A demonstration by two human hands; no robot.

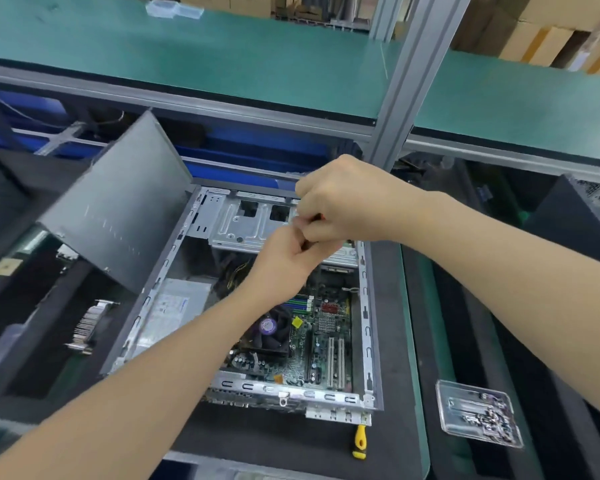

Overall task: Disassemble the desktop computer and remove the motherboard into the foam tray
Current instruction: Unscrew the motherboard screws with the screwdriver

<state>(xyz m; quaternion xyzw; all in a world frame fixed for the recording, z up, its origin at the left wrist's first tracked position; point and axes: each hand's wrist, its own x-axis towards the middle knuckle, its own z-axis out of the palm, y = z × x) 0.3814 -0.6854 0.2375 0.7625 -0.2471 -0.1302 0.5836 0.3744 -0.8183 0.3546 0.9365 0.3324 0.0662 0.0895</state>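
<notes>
The open desktop case (367, 327) lies flat on a black mat, and the green motherboard (326, 344) with its black CPU fan (271, 329) sits inside. Both my hands meet over the right end of the silver drive cage (243, 220) at the case's far side. My right hand (347, 199) has its fingers curled round a small item that shows a trace of red and is mostly hidden. My left hand (288, 258) comes up from below, and its fingers pinch at the same spot. A silver power supply (174, 306) fills the case's left side.
The grey side panel (118, 206) leans tilted at the case's left. A finned card (87, 327) lies in the black foam tray (32, 306) on the left. A yellow-handled screwdriver (361, 441) lies at the near edge. A clear tray of screws (478, 414) sits to the right. Another black case (586, 209) stands far right.
</notes>
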